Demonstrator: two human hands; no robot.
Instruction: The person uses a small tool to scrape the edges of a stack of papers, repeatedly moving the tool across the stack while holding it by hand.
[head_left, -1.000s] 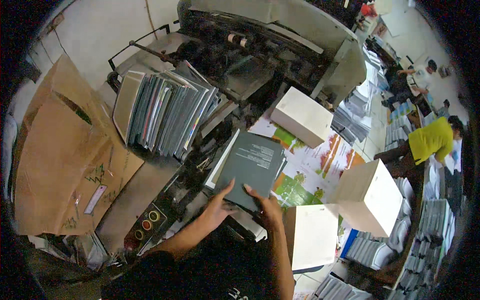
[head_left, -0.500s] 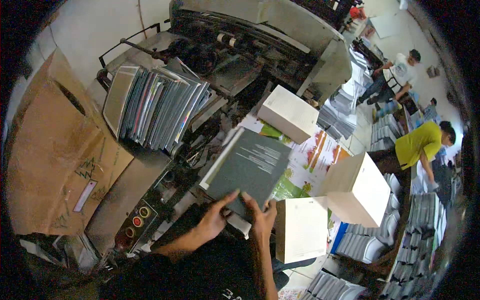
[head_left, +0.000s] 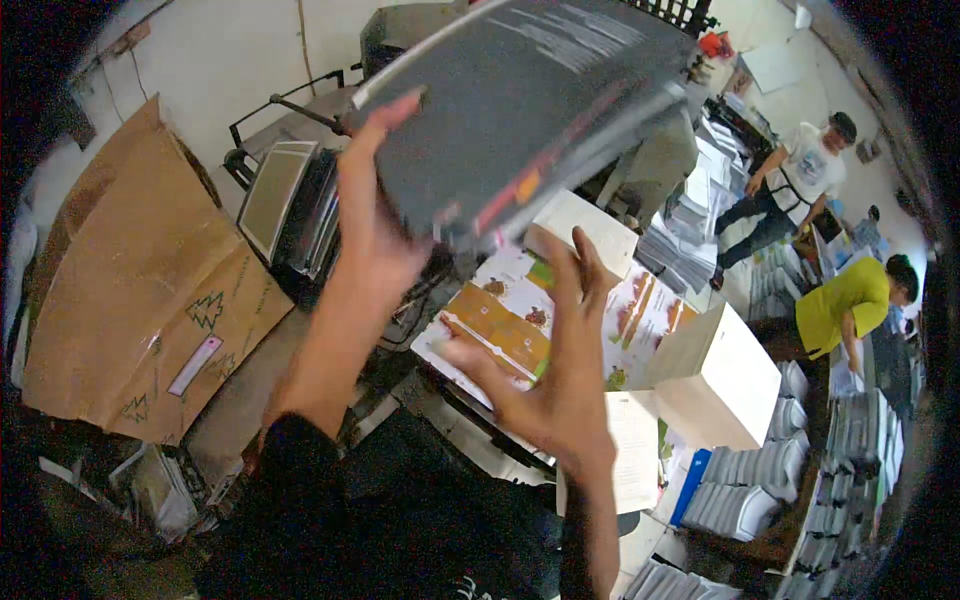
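Slanting down the left, brown cardboard (head_left: 150,300) bounds that side. A dark grey stack (head_left: 500,130) hangs tilted above the printed sheet (head_left: 505,315), whose front-left edge shows while pale paper blocks (head_left: 715,380) line its right side. The left hand (head_left: 375,215) grips the stack's near left corner (motion blurs it). The right hand (head_left: 560,390), spread wide and empty, stands apart below the stack, with room between them.

Large brown cardboard (head_left: 130,300), printed with tree outlines, at left near a pale wall (head_left: 220,50). At right, a person in a yellow shirt (head_left: 843,303) bends beside stacked papers (head_left: 862,450); farther back stands a person in a white T-shirt (head_left: 805,170).
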